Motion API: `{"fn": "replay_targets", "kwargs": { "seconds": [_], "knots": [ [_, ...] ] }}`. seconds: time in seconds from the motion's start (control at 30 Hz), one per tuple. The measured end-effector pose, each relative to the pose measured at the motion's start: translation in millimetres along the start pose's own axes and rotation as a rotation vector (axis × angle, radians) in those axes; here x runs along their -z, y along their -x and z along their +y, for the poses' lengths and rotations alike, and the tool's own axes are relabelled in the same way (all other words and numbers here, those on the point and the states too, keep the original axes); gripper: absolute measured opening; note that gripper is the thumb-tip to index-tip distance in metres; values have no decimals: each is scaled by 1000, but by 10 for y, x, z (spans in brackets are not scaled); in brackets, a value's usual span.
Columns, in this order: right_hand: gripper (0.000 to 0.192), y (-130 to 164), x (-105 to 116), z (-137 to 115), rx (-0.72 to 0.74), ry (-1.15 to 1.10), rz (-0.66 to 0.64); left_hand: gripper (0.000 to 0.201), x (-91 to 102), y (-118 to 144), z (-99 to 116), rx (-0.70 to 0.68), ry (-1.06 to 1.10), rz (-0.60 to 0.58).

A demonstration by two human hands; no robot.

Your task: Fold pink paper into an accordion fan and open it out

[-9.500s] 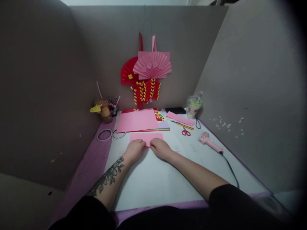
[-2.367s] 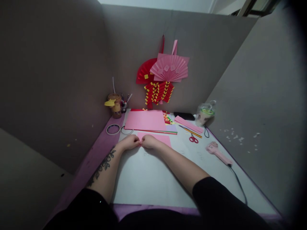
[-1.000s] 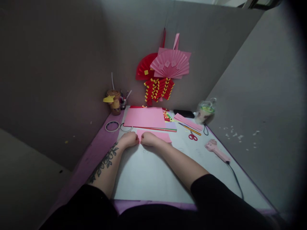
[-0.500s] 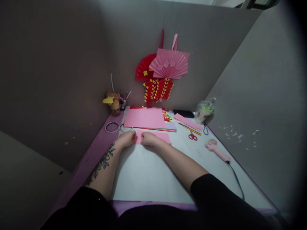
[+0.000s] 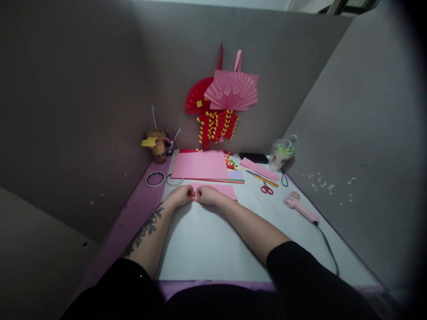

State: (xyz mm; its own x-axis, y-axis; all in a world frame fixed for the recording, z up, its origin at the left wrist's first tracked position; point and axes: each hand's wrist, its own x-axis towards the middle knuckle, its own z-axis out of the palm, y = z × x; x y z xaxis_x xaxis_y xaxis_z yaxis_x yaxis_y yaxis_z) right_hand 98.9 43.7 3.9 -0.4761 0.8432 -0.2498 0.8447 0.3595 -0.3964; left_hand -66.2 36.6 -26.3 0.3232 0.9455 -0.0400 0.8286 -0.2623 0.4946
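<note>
A small pink paper sheet (image 5: 224,190) lies flat on the white table cover (image 5: 213,249). My left hand (image 5: 182,196) and my right hand (image 5: 207,194) sit knuckle to knuckle at the sheet's near left end, fingers curled and pinching its edge. Both hands hide that end of the paper. Just behind it lies a larger pink sheet (image 5: 200,164) on a stack of coloured paper.
Two tape rolls (image 5: 155,179) lie at the left. Red scissors (image 5: 266,189), a pencil (image 5: 263,178) and pink strips (image 5: 260,169) lie to the right, with a pink glue gun (image 5: 298,206) and its cable. A pen cup (image 5: 156,144), a phone (image 5: 253,158), a bagged cup (image 5: 280,153) and paper fans (image 5: 227,95) stand at the back.
Both hands slid from the middle of the small pink sheet's near edge to its left end and closed together, pinching it. The head view shifted slightly.
</note>
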Motion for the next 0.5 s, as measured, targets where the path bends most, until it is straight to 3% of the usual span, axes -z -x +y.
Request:
{"fn": "replay_targets", "kwargs": {
  "seconds": [0.27, 0.5],
  "knots": [
    [14, 280, -2, 554, -56, -56, 66, 17, 16, 22, 99, -51, 20, -10],
    [14, 328, 70, 712, -176, -48, 44, 35, 5, 59, 219, -283, 85, -88]
  ]
}}
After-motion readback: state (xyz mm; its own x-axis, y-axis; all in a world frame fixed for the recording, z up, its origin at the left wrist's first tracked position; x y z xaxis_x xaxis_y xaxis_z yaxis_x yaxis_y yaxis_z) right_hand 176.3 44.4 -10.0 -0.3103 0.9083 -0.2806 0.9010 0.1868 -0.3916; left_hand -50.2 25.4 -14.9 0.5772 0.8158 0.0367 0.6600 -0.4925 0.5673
